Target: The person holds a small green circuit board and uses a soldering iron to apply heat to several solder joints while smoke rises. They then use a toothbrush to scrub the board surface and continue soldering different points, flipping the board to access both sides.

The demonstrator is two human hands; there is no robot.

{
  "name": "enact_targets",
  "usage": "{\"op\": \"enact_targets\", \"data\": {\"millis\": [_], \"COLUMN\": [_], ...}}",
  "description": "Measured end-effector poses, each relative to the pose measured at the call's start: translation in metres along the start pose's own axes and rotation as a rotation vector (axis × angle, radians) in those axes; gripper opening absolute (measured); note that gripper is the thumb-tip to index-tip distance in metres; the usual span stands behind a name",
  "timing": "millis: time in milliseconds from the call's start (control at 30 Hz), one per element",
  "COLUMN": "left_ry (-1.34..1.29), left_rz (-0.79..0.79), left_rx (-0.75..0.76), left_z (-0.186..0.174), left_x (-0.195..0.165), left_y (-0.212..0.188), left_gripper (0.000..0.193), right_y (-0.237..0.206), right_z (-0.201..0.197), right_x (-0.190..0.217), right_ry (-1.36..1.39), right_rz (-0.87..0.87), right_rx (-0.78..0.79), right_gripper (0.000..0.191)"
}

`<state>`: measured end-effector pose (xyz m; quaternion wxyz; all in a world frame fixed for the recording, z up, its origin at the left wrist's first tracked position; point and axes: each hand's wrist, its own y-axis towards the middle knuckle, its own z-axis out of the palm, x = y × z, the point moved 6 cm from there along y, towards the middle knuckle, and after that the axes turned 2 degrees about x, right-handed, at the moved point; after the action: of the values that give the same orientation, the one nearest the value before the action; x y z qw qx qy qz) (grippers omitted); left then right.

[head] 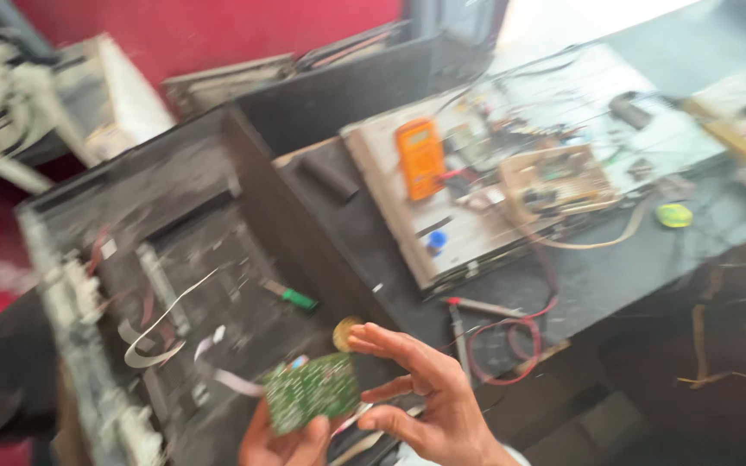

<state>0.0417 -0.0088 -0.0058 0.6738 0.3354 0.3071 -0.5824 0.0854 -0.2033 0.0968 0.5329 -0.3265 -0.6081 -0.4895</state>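
Note:
My left hand (280, 445) sits at the bottom edge and grips a small green circuit board (311, 390) from below, thumb on its lower edge. My right hand (429, 397) is just right of the board, fingers spread and palm facing it; whether the thumb touches the board is lost in the blur. A small round yellowish piece (344, 332) lies by the index fingertip. Both hands hover over an opened dark device chassis (174, 250) with white ribbon cables (161, 324) hanging out.
A green-handled screwdriver (290, 296) lies in the chassis. On a light panel to the right sit an orange multimeter (420, 157), a tan circuit board (556, 179) and a blue cap (436, 240). Red probe leads (511, 345) coil on the dark bench. A yellow-green disc (673, 215) lies far right.

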Motion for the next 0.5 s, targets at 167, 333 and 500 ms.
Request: {"op": "enact_targets", "data": {"millis": [167, 333, 500], "left_ry": [0.166, 0.252, 0.307], "left_rz": [0.105, 0.152, 0.159], "left_rx": [0.014, -0.012, -0.055], "left_z": [-0.033, -0.039, -0.029], "left_x": [0.032, 0.034, 0.047], "left_y": [0.02, 0.038, 0.049], "left_gripper": [0.066, 0.066, 0.067], "right_y": [0.023, 0.049, 0.074], "right_z": [-0.146, -0.346, -0.435], "right_x": [0.028, 0.02, 0.019], "right_ry": [0.179, 0.657, 0.94], "right_rz": [-0.277, -0.166, -0.185], "right_rx": [-0.483, -1.065, -1.172], "right_gripper": [0.038, 0.034, 0.042]}}
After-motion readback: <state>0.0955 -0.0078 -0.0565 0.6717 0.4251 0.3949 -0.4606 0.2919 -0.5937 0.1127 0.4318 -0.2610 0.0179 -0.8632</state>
